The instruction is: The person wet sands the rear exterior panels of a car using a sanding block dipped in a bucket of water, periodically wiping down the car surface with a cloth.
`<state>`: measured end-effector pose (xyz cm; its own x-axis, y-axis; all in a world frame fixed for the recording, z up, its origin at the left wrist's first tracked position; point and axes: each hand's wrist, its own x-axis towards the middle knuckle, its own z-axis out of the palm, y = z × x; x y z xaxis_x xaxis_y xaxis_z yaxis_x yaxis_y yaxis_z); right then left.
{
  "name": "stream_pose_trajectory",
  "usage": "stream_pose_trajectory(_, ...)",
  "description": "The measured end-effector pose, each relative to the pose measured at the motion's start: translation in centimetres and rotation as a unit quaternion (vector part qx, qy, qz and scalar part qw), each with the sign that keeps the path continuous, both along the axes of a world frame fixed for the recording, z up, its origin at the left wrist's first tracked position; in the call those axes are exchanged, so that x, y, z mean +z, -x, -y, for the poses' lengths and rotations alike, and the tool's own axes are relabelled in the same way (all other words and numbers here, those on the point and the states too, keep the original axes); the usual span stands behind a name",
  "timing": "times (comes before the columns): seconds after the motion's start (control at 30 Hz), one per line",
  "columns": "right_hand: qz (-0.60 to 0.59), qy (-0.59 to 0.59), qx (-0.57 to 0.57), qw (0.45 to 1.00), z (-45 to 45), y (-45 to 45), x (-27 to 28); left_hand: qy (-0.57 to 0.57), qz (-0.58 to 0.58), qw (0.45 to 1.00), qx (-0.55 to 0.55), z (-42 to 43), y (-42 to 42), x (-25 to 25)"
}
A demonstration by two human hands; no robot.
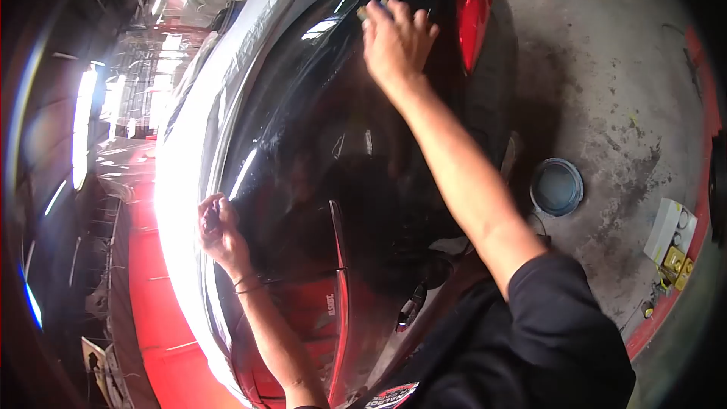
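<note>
My right hand (pixel 397 42) presses on the glossy black car panel (pixel 303 129), close to the red tail light (pixel 471 11). Its fingers are bent over a small pad (pixel 363 12), of which only a yellowish-brown edge shows. Beside the white covering sheet (pixel 182 151), at the panel's left edge, is my left hand (pixel 219 233). That hand is closed around something dark, mostly hidden by the fingers. Small wet-looking specks and light reflections lie on the black surface.
A round bucket (pixel 556 187) of greyish liquid stands on the stained concrete floor (pixel 598 113) at right. Farther right lie a white box (pixel 669 226) and yellow items (pixel 676 266). A red car body (pixel 163 295) is at lower left.
</note>
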<state>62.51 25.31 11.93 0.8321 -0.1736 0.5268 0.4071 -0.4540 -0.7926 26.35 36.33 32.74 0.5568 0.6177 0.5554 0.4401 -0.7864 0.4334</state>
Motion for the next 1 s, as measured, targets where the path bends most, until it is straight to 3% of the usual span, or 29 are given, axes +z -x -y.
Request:
stream_pose_trajectory(0.07, -0.010, -0.024, 0.110, 0.994, 1.0, 7.4, 4.1, -0.001, 0.004, 1.000, 0.012, 0.3, -0.1, 0.0)
stream_pose_trajectory(0.13, 0.093, -0.105, 0.241, 0.960, 0.2, 13.0, 5.0, 0.007, 0.000, 1.000, 0.001, 0.4, 0.1, 0.1)
stream_pose_trajectory(0.23, 0.124, -0.013, 0.208, 0.970, 0.5, 5.1, 3.3, -0.024, -0.016, 1.000, 0.013, 0.7, -0.3, 0.0)
stream_pose_trajectory(0.27, 0.061, 0.071, 0.176, 0.980, 1.3, 0.4, 2.9, -0.027, -0.014, 0.999, 0.015, 0.7, -0.4, -0.2)
stream_pose_trajectory(0.33, 0.028, 0.075, 0.086, 0.993, 0.4, -7.1, 0.2, -0.032, -0.018, 0.999, 0.027, 0.8, 0.0, 0.3)
stream_pose_trajectory(0.4, -0.001, 0.134, 0.080, 0.988, -0.5, -5.1, 1.9, -0.026, -0.023, 0.999, 0.035, 1.0, -0.3, 0.2)
stream_pose_trajectory(0.53, 0.130, 0.040, 0.231, 0.963, 0.1, 9.4, 5.6, -0.015, -0.028, 0.999, 0.034, 1.0, -0.2, 0.2)
stream_pose_trajectory(0.6, 0.141, -0.040, 0.250, 0.957, 0.9, 6.7, 3.7, -0.036, -0.035, 0.998, 0.031, 1.0, -0.2, 0.2)
stream_pose_trajectory(0.67, 0.070, 0.039, 0.226, 0.971, 2.1, -1.7, 1.7, -0.041, -0.034, 0.998, 0.030, 1.0, -0.2, 0.1)
stream_pose_trajectory(0.7, 0.045, 0.084, 0.143, 0.985, 2.0, -6.2, 0.0, -0.035, -0.041, 0.998, 0.042, 0.6, 0.2, 0.2)
stream_pose_trajectory(0.77, 0.022, 0.050, 0.110, 0.992, 1.7, -10.8, -2.5, -0.052, -0.055, 0.996, 0.055, 0.4, 0.3, 0.3)
stream_pose_trajectory(0.87, 0.047, 0.000, 0.071, 0.996, 2.7, -3.3, -3.1, -0.061, -0.061, 0.995, 0.055, -0.1, 0.7, 0.2)
stream_pose_trajectory(1.0, 0.020, 0.013, 0.178, 0.984, 9.5, 8.5, -5.3, -0.080, -0.058, 0.994, 0.038, -1.4, 1.7, 0.1)
